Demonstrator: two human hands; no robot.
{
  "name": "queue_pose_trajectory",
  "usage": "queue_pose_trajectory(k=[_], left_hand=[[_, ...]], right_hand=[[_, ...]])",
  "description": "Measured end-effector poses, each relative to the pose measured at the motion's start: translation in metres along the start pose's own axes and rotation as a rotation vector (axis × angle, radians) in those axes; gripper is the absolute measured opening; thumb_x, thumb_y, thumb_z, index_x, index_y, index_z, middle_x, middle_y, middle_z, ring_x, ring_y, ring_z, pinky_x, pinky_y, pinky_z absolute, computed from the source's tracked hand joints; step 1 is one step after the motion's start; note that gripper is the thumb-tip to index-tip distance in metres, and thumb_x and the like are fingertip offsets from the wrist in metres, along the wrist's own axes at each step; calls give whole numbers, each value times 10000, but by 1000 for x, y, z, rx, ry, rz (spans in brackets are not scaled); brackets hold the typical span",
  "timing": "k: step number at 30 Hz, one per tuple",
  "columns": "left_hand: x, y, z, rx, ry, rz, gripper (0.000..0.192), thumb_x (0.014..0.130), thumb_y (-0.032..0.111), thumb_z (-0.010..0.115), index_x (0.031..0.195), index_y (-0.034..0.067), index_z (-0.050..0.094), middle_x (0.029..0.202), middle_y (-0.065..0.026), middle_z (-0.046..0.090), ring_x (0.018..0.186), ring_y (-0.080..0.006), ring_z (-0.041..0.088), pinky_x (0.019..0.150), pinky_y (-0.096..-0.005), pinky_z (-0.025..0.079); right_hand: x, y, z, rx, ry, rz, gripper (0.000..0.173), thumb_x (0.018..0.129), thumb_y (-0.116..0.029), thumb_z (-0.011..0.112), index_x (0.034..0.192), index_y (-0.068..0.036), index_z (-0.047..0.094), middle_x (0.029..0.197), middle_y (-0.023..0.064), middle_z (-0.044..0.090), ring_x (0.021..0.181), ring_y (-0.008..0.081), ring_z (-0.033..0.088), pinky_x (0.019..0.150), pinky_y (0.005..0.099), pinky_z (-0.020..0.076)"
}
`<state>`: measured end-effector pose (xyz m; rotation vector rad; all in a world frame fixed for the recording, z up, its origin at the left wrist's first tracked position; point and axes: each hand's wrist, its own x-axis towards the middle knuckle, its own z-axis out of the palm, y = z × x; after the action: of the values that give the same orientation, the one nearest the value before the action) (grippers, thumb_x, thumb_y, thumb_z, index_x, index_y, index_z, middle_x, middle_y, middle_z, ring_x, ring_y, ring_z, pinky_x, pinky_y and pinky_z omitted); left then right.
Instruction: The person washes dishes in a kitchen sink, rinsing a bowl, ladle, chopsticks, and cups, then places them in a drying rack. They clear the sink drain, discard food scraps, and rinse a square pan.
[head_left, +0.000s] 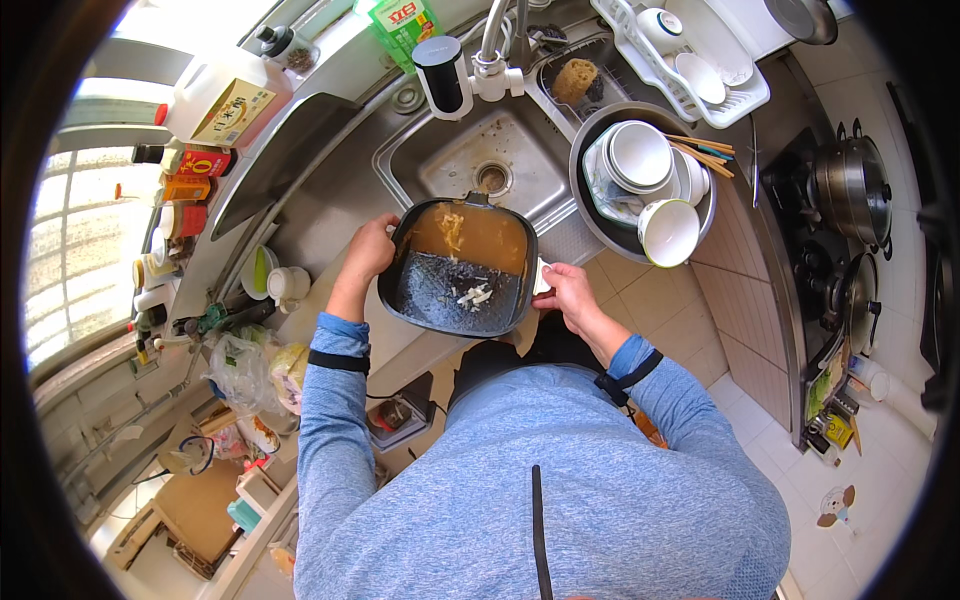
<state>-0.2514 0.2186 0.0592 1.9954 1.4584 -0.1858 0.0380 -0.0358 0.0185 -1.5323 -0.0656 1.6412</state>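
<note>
A square dark pan (459, 300) is held between my hands at the near edge of the sink (450, 150). Brown liquid with pale scraps has pooled at its far side, and a few white bits lie on its dark floor. My left hand (373, 246) grips the pan's left rim. On the right side, my right hand (568, 294) holds the pan, with something white, perhaps a cloth or paper, between the fingers and the rim. The pan appears tipped towards the sink, whose drain (493, 177) lies just beyond it.
A large metal basin (581, 191) of bowls and chopsticks (701, 150) stands right of the sink. Above the sink is a faucet with a filter (442, 79). A loofah (574, 81) and a white dish rack (739, 109) lie beyond. Pots (851, 191) stand on the stove at right.
</note>
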Motion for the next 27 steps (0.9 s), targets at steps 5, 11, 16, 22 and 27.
queue_pose_trajectory(k=[5, 11, 16, 22, 27], left_hand=[[-2, -3, 0, -21, 35, 48, 323, 860, 15, 576, 1151, 52, 710, 980, -274, 716, 949, -436, 687, 833, -478, 531], [-5, 4, -5, -12, 44, 68, 337, 855, 1, 553, 1151, 48, 706, 992, -280, 714, 970, -448, 684, 837, -480, 530], [-4, -2, -4, 1, 59, 96, 360, 841, -16, 532, 1152, 43, 704, 931, -273, 711, 917, -436, 690, 805, -475, 530], [-3, -4, -6, 7, 20, 77, 381, 821, -24, 543, 1158, 44, 707, 827, -232, 701, 801, -374, 685, 737, -457, 519], [-2, -9, -4, 17, 25, 80, 382, 818, -30, 550, 1156, 45, 712, 822, -228, 708, 795, -366, 688, 734, -457, 519]], right_hand=[[-1, 0, 1, 1, 0, -2, 253, 1075, -217, 544, 1058, 1, 671, 943, 134, 739, 787, 235, 730, 695, 377, 628], [-2, 1, 0, 0, -12, -6, 245, 1074, -220, 546, 1052, -9, 669, 942, 131, 741, 782, 226, 726, 691, 368, 625], [-3, 1, 2, -1, -21, 1, 246, 1072, -226, 548, 1048, -15, 672, 944, 129, 742, 785, 225, 726, 697, 366, 623], [-5, 1, 3, 1, -27, 7, 249, 1069, -230, 551, 1049, -16, 676, 945, 127, 743, 781, 223, 725, 697, 361, 624], [-7, 1, 5, 4, -27, 7, 245, 1064, -228, 557, 1037, -17, 678, 937, 127, 743, 758, 221, 722, 687, 356, 625]])
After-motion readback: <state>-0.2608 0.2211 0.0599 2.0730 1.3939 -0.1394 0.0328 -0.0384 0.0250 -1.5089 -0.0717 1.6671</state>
